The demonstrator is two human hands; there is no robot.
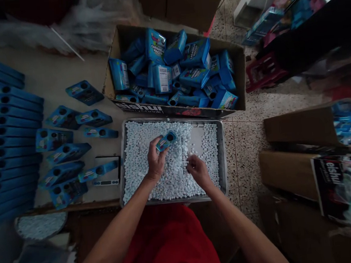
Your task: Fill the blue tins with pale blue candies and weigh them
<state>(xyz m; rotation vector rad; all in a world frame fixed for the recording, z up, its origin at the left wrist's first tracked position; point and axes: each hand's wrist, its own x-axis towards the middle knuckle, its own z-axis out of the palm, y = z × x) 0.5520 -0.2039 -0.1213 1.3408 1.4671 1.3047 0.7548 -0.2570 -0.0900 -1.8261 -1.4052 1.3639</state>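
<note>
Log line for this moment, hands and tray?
left hand: holds blue box | right hand: in white pellets | tray: mostly full

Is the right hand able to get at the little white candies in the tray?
Probably yes: the right hand is already down among the white candies in the open metal tray, with nothing covering them.

We are in a small packing workshop. Beyond our hands a cardboard carton (176, 107) brims with blue candy boxes (162, 78); to their left, flat boxes (8, 132) stack on terrazzo floor (246, 142).
</note>
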